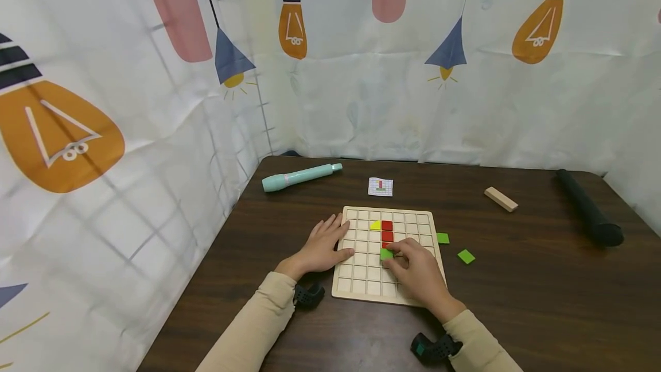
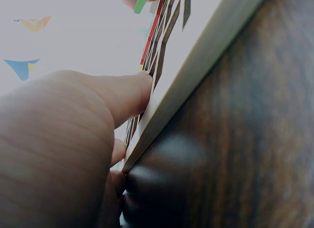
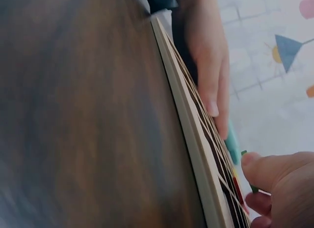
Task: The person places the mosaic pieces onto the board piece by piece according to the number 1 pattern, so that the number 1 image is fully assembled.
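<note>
A pale wooden grid board point(image 1: 360, 287) lies on the dark table. One yellow tile point(image 1: 375, 225) sits in it beside a column of red tiles point(image 1: 387, 226). My right hand point(image 1: 417, 268) pinches a green square tile point(image 1: 386, 254) between thumb and fingers, just below the lowest red tile. In the left wrist view that green tile point(image 2: 141, 1) shows tilted above the board's surface. My left hand point(image 1: 322, 244) rests with fingers spread on the board's left edge, its thumb point(image 2: 132, 95) lying over the rim.
Two loose green tiles point(image 1: 466, 256) lie right of the board. Behind it is a small printed card point(image 1: 380, 186) with a coloured pattern. A mint-green cylinder point(image 1: 302, 177), a wooden block point(image 1: 501, 199) and a dark cylindrical object point(image 1: 588, 208) lie farther out.
</note>
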`<state>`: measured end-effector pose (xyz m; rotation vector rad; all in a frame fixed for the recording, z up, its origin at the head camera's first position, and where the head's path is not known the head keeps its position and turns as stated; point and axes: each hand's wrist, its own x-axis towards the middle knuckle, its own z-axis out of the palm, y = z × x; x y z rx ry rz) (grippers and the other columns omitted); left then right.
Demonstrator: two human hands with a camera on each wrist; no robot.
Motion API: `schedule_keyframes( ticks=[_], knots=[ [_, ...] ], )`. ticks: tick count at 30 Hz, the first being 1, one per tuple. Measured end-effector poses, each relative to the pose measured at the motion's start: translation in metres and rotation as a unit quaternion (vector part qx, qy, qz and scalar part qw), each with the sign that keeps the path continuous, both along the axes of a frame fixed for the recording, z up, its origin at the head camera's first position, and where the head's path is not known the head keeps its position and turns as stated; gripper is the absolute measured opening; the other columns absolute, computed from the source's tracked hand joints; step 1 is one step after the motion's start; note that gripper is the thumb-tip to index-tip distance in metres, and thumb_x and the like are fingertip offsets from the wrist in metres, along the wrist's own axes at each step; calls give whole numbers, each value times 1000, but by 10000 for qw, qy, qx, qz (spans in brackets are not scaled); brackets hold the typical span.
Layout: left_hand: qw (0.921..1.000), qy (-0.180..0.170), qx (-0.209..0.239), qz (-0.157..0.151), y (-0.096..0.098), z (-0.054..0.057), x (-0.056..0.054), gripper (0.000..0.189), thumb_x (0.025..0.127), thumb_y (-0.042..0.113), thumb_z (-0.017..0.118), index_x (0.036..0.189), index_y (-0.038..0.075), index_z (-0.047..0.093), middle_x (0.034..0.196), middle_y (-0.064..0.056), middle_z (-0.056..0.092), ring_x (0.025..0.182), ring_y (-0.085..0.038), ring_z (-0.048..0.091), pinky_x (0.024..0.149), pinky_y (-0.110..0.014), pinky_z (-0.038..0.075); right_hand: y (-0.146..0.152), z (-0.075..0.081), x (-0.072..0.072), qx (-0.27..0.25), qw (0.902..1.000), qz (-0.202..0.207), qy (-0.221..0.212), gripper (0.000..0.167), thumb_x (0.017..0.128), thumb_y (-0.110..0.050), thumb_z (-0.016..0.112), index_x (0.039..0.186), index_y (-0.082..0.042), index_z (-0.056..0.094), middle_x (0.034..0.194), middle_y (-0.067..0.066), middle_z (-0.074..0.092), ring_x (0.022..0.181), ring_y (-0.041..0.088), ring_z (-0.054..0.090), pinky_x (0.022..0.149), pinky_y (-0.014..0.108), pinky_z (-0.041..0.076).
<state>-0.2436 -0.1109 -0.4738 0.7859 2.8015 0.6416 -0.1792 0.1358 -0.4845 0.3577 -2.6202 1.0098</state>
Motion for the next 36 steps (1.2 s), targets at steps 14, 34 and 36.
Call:
schedule_keyframes(
  ticks=[14,34,36],
  knots=[
    [9999,-72,87,-33,-1,0,0,71,100,44,52,155,8,26,163,-13,9,151,-29,4,119,-51,2,-15,-5,0,35,9995,78,318,25,76,-20,86,98,-14,77,91,-7,64,67,5,49,60,22,42],
    [10000,4,74,-32,0,0,1,71,100,45,52,155,8,27,163,-13,10,150,-28,5,119,-50,1,-25,-4,1,393,9989,-25,250,24,76,-24,86,97,-16,77,88,-5,61,66,6,45,64,28,35],
    [10000,18,80,-35,0,0,1,71,99,45,52,155,7,27,163,-13,10,150,-29,5,119,-51,2,-26,-4,0,390,9989,0,263,24,75,-24,86,96,-16,77,88,-5,61,68,6,48,65,28,36]
  ],
)
